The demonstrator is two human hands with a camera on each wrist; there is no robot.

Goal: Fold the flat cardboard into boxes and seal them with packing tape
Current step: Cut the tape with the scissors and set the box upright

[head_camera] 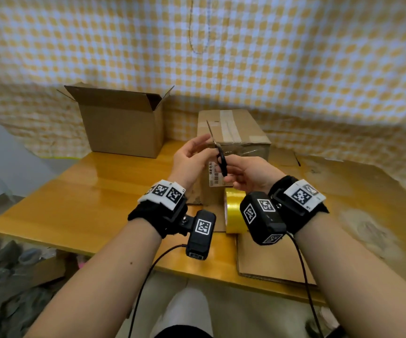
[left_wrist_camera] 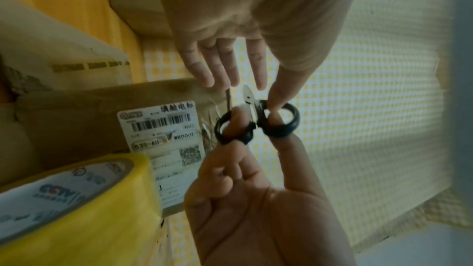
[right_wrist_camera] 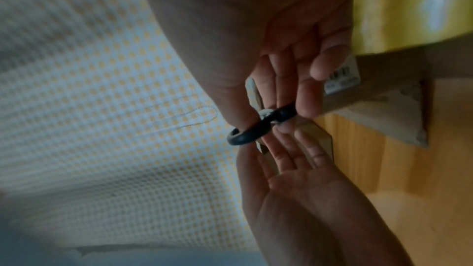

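Observation:
Both hands are raised over the table in front of a taped-up cardboard box that bears a white shipping label. My right hand holds black-handled scissors with fingers through both rings, blades pointing up and slightly apart. My left hand has straight fingers beside the blades, and its thumb touches one ring. In the right wrist view the scissors ring sits round my right thumb, with the left palm flat below. A yellow packing tape roll stands on the table under my wrists.
An open-topped cardboard box stands at the back left of the wooden table. Flat cardboard lies at the front edge, and more worn cardboard lies to the right. A checked cloth hangs behind.

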